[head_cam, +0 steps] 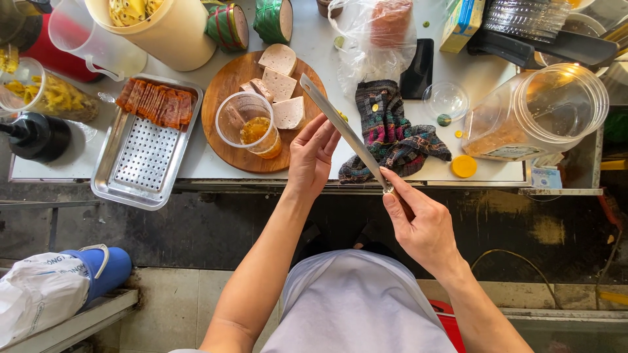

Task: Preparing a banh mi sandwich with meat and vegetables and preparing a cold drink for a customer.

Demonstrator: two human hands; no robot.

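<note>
My right hand grips the handle of a long knife, whose blade points up and left over the counter edge. The fingers of my left hand rest against the side of the blade near its middle. Just left of the blade lies a round wooden board carrying pale sausage slices and a clear plastic cup with amber contents. A dark patterned cloth lies crumpled right of the blade.
A perforated metal tray holds sliced red meat at the left. A big clear jar lies on its side at the right, with a yellow lid near it. Tubs, jars and a plastic bag crowd the back.
</note>
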